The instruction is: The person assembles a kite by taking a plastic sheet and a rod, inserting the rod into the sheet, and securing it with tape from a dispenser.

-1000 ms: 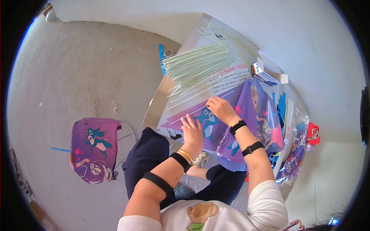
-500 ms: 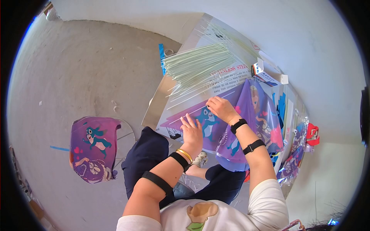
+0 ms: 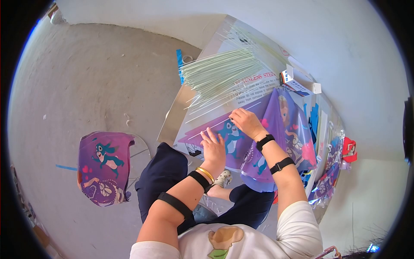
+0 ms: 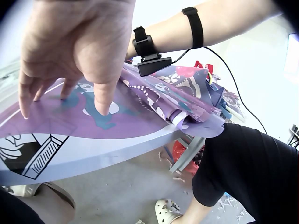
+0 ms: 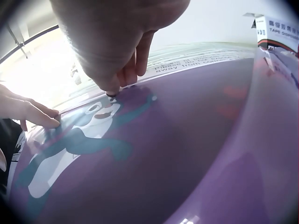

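A purple plastic sheet printed with a blue rabbit (image 3: 233,140) lies over the tabletop, with a thin white rod (image 3: 248,109) along its far edge. My left hand (image 3: 213,151) rests on the sheet near its left corner, fingers spread and fingertips at the edge; the left wrist view shows the same hand (image 4: 77,51) with its thumb on the print. Farther right along that edge, my right hand (image 3: 248,124) pinches the rod with curled fingers and thumb. In the right wrist view, the right hand (image 5: 122,51) covers the pinched spot.
Behind the sheet lies a bundle of pale thin rods (image 3: 226,71) on the lettered board. A tape dispenser box (image 3: 297,83) stands at the back right, near blue strips (image 3: 315,121). Left of my knee, another printed sheet (image 3: 105,168) covers a round stool. Purple folds gather at the right.
Both hands keep almost the same place on the sheet. The whole view has shifted very slightly.
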{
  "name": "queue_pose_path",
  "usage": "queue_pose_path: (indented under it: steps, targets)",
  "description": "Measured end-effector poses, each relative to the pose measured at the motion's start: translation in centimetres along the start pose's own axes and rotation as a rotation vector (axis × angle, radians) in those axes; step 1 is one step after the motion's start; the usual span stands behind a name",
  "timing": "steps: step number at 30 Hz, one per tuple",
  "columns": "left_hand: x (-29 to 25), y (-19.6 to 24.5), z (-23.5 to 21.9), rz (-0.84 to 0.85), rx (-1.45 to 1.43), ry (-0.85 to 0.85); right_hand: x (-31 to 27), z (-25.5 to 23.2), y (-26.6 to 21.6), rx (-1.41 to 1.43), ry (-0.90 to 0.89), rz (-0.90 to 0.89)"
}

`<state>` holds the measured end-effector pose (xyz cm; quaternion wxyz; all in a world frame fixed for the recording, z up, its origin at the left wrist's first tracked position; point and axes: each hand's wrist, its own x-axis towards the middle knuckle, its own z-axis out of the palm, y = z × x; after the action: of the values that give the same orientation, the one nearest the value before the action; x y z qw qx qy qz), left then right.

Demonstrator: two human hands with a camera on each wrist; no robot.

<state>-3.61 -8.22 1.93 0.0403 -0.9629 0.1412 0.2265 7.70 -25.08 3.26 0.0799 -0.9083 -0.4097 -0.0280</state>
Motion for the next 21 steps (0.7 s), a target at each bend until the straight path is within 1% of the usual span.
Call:
queue_pose_path:
  steps: [2, 3, 5, 6, 8, 9, 11, 14, 21]
  targets:
    - [-0.1, 0.0, -0.2, 0.005, -0.006, 0.001, -0.2, -0.3, -0.3, 0.05, -0.015, 0.066]
    - [-0.2, 0.0, -0.3, -0.006, -0.02, -0.003, -0.3, -0.5, -0.5, 0.045, -0.014, 0.069]
    - [-0.2, 0.0, -0.4, -0.014, -0.034, -0.001, -0.7, -0.9, -1.1, 0.067, 0.055, 0.178]
    - [-0.3, 0.0, -0.5, -0.014, -0.036, 0.0, -1.2, -0.8, -1.3, 0.062, 0.055, 0.178]
    - [-0.3, 0.0, -0.6, -0.01, -0.037, 0.003, -2.3, -0.4, -1.8, 0.052, 0.076, 0.313]
    - [-0.4, 0.0, -0.7, -0.01, -0.027, 0.001, -2.8, -0.1, -2.1, 0.049, 0.077, 0.315]
    - [-0.4, -0.1, -0.8, -0.01, -0.017, 0.001, -3.7, 0.6, -2.5, 0.032, 0.043, 0.416]
    - [-0.5, -0.1, -0.9, -0.004, 0.0, 0.005, -4.2, 1.4, -2.7, 0.046, 0.022, 0.447]
    - [-0.7, -0.3, -1.1, -0.007, -0.014, 0.003, -3.7, 1.2, -3.0, 0.06, 0.016, 0.467]
